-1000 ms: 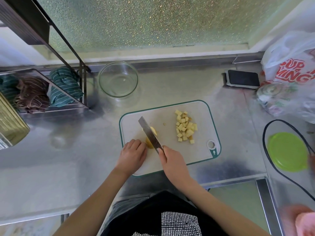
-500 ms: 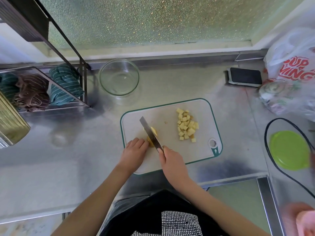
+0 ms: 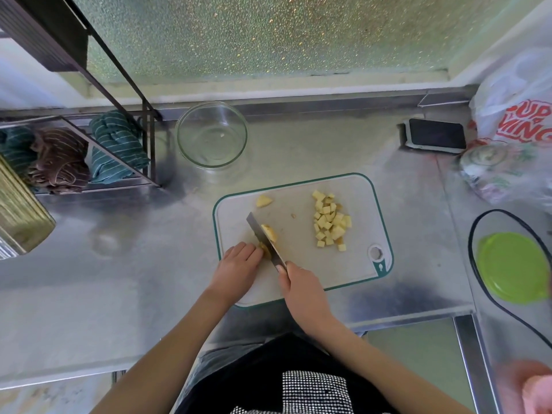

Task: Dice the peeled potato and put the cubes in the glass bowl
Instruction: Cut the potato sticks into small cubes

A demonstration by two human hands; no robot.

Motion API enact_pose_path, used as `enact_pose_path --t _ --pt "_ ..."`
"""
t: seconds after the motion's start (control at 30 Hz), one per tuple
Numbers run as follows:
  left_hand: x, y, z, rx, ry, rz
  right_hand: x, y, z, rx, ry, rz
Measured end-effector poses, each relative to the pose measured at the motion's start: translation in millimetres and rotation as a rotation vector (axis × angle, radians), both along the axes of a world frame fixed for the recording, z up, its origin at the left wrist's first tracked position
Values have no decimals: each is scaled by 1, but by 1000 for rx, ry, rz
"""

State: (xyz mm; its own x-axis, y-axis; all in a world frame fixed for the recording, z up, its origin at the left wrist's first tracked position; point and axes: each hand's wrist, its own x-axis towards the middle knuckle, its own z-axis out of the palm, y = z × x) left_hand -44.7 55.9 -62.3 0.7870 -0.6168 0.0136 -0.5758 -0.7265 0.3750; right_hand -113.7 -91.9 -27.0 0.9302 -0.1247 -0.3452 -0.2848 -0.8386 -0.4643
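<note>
Left hand: left hand (image 3: pixel 237 262) lies at the lower left part of the cutting board (image 3: pixel 355 273), fingers curled down over the near end of the potato piece (image 3: pixel 268 234), holding it in place.
Right hand: right hand (image 3: pixel 301 286) wrapped around the handle of the knife (image 3: pixel 264 239), just right of the left hand; handle hidden inside the fist.
Knife: blade runs diagonally up and left from the right hand, edge down into the potato piece; pale flesh shows on the right side of the blade, a darker bit on the left against the left fingers.
Loose wedge: one potato wedge (image 3: pixel 263 201) lies alone near the board's upper left corner, apart from the blade.
Cubes: heap of potato cubes (image 3: pixel 330 224) on the right half of the board, well apart from the knife.
Glass bowl: glass bowl (image 3: pixel 211 134) stands on the metal counter (image 3: pixel 119 279) above and left of the board, not touching it; one tiny pale fragment inside, too small to identify.
Surroundings: phone (image 3: pixel 434 135) at upper right; green lid (image 3: pixel 512 268) at right edge; folded cloths (image 3: pixel 118 146) on a rack at left.
</note>
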Motion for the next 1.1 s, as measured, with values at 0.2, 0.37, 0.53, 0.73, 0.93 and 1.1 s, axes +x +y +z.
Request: enact_pose_path --t 0.2,0.37,0.53,0.73,0.93,1.1 --pt "-2 -13 14 -158 260 325 5 -13 7 189 67 -45" --pt "-3 -19 38 -517 408 687 13 -22 23 413 143 -232" --pt "5 -35 66 -779 667 872 25 -32 38 721 293 -298" --pt "21 -52 71 -1214 1216 835 34 -40 54 1028 423 -309" --pt "26 -61 79 -1670 1609 624 32 -41 61 1160 472 -378" --pt "26 -66 80 -1704 1637 772 28 -41 60 1114 427 -389"
